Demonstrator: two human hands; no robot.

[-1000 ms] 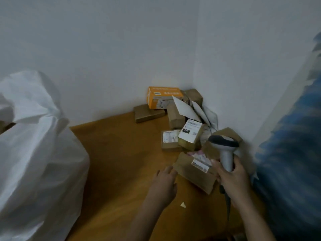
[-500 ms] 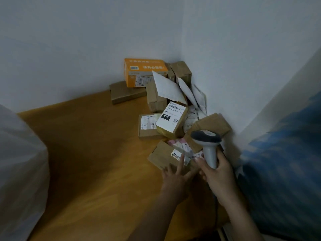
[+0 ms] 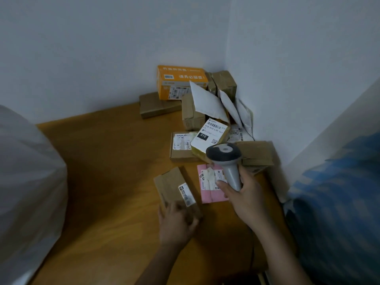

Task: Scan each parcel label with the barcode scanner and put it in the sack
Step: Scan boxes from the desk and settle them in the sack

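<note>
Left hand (image 3: 176,221) grips the near end of a brown parcel (image 3: 174,188) mid-worktop (image 3: 102,182), fingers curled on it, label up. Right hand (image 3: 244,194) holds the scanner (image 3: 225,159), fingers wrapped round its handle, head above the pink parcel (image 3: 209,186). Sack (image 3: 26,192) stands at the left edge. Roughly a dozen parcels remain heaped in the far right corner; most work appears outstanding.
</note>
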